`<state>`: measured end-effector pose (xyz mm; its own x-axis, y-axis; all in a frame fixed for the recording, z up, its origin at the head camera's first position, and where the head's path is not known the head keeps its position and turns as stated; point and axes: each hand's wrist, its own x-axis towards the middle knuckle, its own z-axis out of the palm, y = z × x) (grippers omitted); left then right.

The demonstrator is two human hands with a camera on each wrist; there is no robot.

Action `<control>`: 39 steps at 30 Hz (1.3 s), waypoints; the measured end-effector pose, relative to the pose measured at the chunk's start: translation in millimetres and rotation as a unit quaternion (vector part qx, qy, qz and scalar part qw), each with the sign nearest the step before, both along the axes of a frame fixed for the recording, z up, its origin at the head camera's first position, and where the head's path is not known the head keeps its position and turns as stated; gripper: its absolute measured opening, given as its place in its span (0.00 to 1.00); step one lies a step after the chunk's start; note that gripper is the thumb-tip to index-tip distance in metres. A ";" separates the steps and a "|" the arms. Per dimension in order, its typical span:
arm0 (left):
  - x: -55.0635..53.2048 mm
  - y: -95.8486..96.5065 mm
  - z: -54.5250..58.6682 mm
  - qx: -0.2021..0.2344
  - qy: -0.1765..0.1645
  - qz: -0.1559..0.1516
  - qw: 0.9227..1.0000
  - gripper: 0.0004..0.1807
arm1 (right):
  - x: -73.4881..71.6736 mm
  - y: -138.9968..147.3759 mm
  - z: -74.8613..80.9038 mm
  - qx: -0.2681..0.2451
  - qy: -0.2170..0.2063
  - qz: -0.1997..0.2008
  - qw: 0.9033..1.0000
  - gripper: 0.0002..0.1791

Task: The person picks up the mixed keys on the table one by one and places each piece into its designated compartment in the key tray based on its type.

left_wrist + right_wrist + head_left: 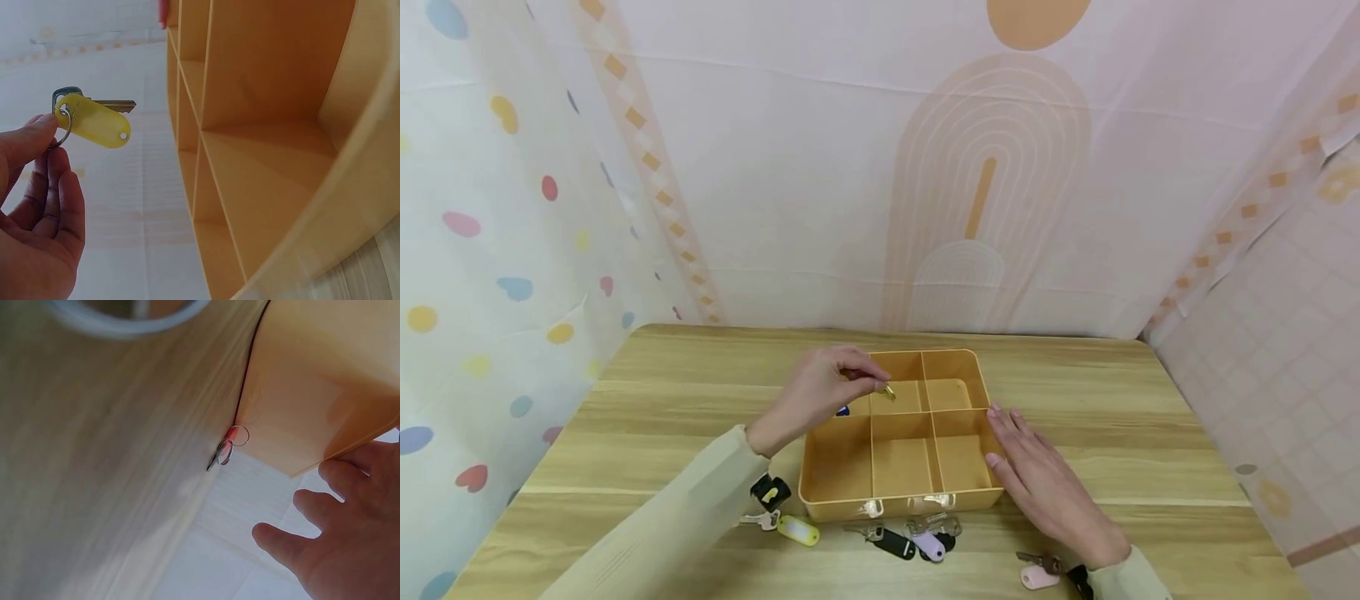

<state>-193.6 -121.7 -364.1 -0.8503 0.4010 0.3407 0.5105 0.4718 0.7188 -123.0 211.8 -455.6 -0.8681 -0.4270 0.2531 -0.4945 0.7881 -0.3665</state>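
Observation:
My left hand (pixel 831 387) pinches a metal ring with a key (pixel 115 104) and a yellow key tag (pixel 97 123) on it. This hand is over the back row of an orange divided box (pixel 805 479), and the yellow tag hangs above the back middle compartment in the head view. Something blue (pixel 842 411) shows just below the hand, in the back left of the box; the hand hides the rest of that corner. My right hand (pixel 1045 479) rests along the box's right side, its fingers fairly straight and touching the rim.
Along the front of the box lie keys with a yellow tag (pixel 798 531), a black tag (pixel 895 544), a lilac tag (pixel 930 547) and a pink tag (pixel 1037 577). A red-tagged key (pixel 225 450) lies by the box. The wooden table (pixel 700 375) meets a patterned cloth behind.

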 end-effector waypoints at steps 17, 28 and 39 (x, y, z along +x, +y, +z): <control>-37.1 26.6 -14.2 -0.029 -0.056 -0.030 0.998 0.03 | 1.2 0.1 1.2 0.002 -0.003 -0.002 1.000 0.32; -47.1 27.2 -24.6 -0.067 -0.069 -0.016 0.995 0.04 | 1.7 -1.8 1.4 0.001 0.003 0.003 1.000 0.33; -49.4 29.2 -29.3 -0.096 -0.078 -0.018 0.992 0.05 | 0.5 -1.9 0.4 0.001 -0.004 0.004 1.000 0.32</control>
<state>-243.0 -92.5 -393.4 -0.8706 0.4770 0.1208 0.4196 0.5916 0.6884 -122.5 209.9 -455.3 -0.8669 -0.4337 0.2457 -0.4973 0.7853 -0.3687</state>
